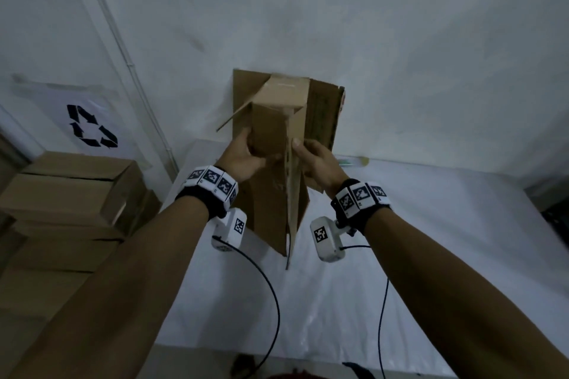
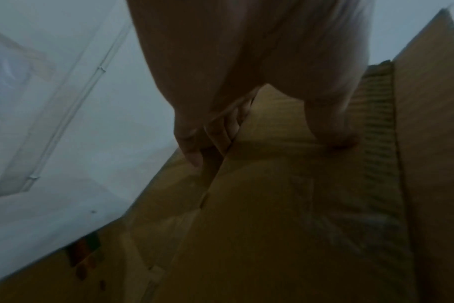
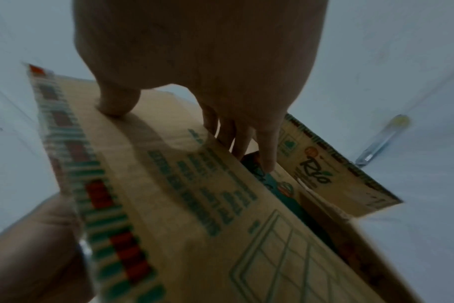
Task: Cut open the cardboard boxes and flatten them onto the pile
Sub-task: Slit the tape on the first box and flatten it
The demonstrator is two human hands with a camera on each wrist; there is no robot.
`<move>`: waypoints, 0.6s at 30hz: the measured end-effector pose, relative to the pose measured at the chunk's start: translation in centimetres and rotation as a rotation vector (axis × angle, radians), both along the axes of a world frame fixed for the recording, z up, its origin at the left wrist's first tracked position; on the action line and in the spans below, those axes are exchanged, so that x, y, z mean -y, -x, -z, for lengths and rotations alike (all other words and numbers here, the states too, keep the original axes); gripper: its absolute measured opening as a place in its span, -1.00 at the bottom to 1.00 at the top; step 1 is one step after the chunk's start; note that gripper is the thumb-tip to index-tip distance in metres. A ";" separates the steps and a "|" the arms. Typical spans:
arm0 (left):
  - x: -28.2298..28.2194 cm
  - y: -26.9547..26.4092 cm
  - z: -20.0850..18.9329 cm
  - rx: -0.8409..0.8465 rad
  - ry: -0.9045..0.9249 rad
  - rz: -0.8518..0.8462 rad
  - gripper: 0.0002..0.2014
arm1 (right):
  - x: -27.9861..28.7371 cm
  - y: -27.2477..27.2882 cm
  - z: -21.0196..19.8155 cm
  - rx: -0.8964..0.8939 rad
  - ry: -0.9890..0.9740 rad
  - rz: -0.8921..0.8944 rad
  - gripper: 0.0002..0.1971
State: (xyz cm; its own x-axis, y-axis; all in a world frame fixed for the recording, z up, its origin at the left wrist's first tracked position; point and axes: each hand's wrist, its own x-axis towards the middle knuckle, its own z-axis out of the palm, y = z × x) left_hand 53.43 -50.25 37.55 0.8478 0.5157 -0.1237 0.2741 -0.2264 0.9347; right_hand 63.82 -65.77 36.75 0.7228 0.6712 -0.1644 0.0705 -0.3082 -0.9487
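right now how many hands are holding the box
2. The left hand grips the left side of the cardboard box, the right hand grips its right panel, thumb on the edge. The box is held up above the table.

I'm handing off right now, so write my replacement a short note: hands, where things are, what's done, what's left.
Left hand: grips the left panel of the opened brown printed cardboard box, held up over the white-covered table.
Right hand: pinches the box's right panel, thumb on the outside, fingers behind the panel.
Cutter with the clear handle: lying on the table to the right.
Stack of brown cardboard boxes: at far left, below the recycling sign.
Done: this box is open, flaps loose, partly collapsed.
Left: press it flat and put it on the pile; I can't tell whether the stacked boxes are cut.
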 end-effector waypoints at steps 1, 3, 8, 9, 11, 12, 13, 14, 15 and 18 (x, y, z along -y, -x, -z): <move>-0.1 -0.3 -0.4 0.044 0.016 -0.030 -0.25 | -0.4 -0.2 -0.5 0.013 -0.011 0.035 -0.08; -0.1 -1.0 -1.3 0.111 0.029 -0.101 -0.23 | -1.3 -0.9 -2.0 0.041 -0.031 0.064 0.00; 0.3 -2.0 -3.6 0.086 -0.066 -0.189 -0.09 | -3.0 -1.8 -5.7 0.091 -0.002 0.041 -0.11; 0.3 -1.9 -3.8 0.056 -0.088 -0.163 -0.11 | -3.2 -1.7 -6.1 0.090 0.037 0.030 -0.13; 0.4 -1.6 -4.1 -0.035 -0.117 -0.127 -0.13 | -3.2 -1.5 -6.2 0.024 0.130 0.007 -0.05; 0.6 -1.4 -4.2 -0.082 -0.101 -0.125 -0.10 | -3.2 -1.4 -6.1 -0.020 0.153 -0.003 0.00; 0.8 -1.1 -4.4 -0.122 -0.096 -0.125 -0.07 | -3.0 -1.3 -6.1 -0.064 0.159 -0.011 0.01; 0.8 -0.8 -4.4 -0.177 -0.120 -0.113 -0.09 | -2.8 -1.1 -5.8 -0.107 0.168 -0.016 -0.02; 0.9 -0.5 -4.4 -0.246 -0.159 -0.077 -0.14 | -2.5 -0.9 -5.3 -0.139 0.194 -0.025 -0.05; 0.9 1.0 -3.9 -0.428 -0.056 0.102 -0.01 | -1.2 -0.1 -3.1 -0.190 0.329 -0.110 -0.11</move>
